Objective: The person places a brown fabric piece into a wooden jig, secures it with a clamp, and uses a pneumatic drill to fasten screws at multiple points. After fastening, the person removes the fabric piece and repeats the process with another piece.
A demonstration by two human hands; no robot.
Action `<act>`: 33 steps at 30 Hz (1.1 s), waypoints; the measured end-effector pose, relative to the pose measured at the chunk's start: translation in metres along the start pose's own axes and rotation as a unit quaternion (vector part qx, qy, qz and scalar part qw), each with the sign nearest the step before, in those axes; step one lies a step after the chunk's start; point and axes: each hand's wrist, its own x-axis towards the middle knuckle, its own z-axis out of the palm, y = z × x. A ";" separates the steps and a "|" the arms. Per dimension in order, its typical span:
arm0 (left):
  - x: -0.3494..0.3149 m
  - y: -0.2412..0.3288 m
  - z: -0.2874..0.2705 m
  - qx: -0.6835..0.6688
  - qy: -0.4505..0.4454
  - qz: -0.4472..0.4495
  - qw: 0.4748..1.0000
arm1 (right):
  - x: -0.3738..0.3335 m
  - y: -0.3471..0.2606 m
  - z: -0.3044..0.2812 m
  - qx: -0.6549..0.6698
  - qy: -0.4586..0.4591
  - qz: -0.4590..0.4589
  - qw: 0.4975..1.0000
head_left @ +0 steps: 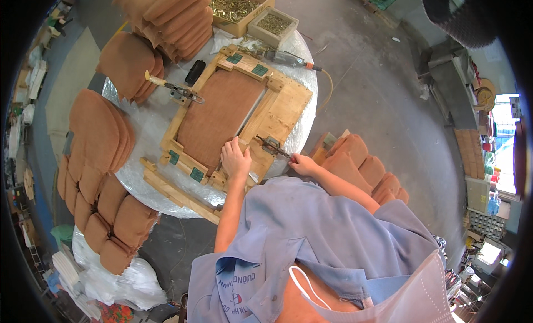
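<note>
A brown, rounded panel lies inside a wooden jig on a round table covered in clear film. My left hand rests on the jig's near right side, beside the panel's edge, with its fingers extended. My right hand is closed round the handle of a metal toggle clamp mounted on the jig's right board. Across the panel, a second toggle clamp with a pale handle tip sits on the left rail. Green patches mark several of the jig's corners.
Stacked brown panels stand at the far left, and more line the left side. A box of brass-coloured fasteners and a smaller tray sit behind the jig. A corded power tool lies nearby. Another panel stack is at right.
</note>
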 end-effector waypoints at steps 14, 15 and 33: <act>0.033 0.010 -0.024 0.071 0.037 -0.005 0.997 | -0.041 -0.022 -0.023 0.075 0.098 -0.014 0.992; 0.035 0.004 -0.023 0.091 0.059 0.011 0.994 | -0.050 -0.041 -0.032 0.090 0.102 -0.029 0.990; 0.038 -0.021 -0.013 0.054 -0.031 -0.011 0.998 | -0.010 -0.154 -0.034 0.174 0.246 -0.269 0.915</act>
